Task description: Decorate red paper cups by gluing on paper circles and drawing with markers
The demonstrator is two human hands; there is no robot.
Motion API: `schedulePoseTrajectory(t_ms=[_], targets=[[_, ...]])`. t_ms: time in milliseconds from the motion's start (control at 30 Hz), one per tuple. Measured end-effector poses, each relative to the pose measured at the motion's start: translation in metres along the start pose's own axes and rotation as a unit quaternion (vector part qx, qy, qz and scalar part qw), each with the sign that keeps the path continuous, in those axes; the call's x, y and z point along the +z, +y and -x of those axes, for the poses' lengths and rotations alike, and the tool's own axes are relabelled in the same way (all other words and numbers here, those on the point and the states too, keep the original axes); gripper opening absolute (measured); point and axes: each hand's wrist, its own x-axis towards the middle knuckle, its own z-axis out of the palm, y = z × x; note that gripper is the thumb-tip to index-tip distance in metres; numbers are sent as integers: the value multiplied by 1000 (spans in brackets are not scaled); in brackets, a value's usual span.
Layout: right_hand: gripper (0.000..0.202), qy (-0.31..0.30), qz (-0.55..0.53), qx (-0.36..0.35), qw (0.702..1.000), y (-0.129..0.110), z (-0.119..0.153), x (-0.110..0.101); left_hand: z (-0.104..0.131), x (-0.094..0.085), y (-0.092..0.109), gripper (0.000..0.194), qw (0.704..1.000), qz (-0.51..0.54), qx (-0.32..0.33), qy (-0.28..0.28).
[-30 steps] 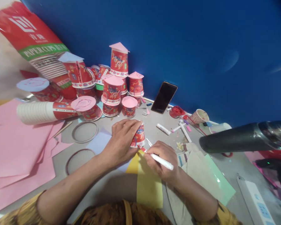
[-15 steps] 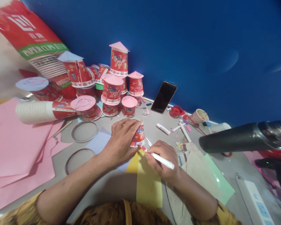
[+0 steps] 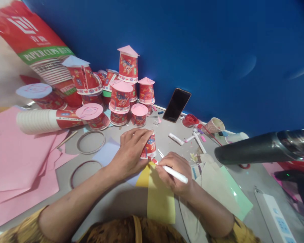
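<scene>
A red patterned paper cup (image 3: 150, 145) stands upside down in front of me, with my left hand (image 3: 132, 148) wrapped round its left side. My right hand (image 3: 174, 171) grips a white marker (image 3: 176, 174), whose red tip end meets the cup's lower rim. The pointed metal tip of a tool (image 3: 160, 153) shows just above the right fingers; the rest of it is hidden. Yellow paper (image 3: 161, 197) lies beneath the hands, and blue paper (image 3: 105, 153) is by the left wrist.
Several red cups with pink paper cones (image 3: 121, 98) stand at the back. A phone (image 3: 177, 105) leans on the blue wall. Tape rings (image 3: 91, 142) and pink sheets (image 3: 17, 152) lie left. On the right are a dark bottle (image 3: 248, 148), a cloth (image 3: 210, 182) and a power strip (image 3: 275, 214).
The whole view has shifted very slightly. Both hands keep the same hold, and the marker tip sits a touch further left along the cup's rim.
</scene>
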Motion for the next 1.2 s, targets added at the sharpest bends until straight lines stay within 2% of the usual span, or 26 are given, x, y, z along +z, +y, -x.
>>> schedulePoseTrajectory(t_ms=[200, 333, 833, 1200], targets=[[9, 68, 3, 51, 996, 1, -3, -6, 0, 1, -4, 84, 999, 33, 11, 29], [10, 99, 0, 85, 991, 6, 0, -8, -2, 2, -9, 83, 999, 48, -3, 11], [11, 28, 22, 9, 999, 7, 0, -3, -2, 4, -12, 78, 999, 32, -2, -2], [10, 28, 22, 4, 999, 8, 0, -1, -1, 3, -12, 80, 1000, 28, -6, -9]])
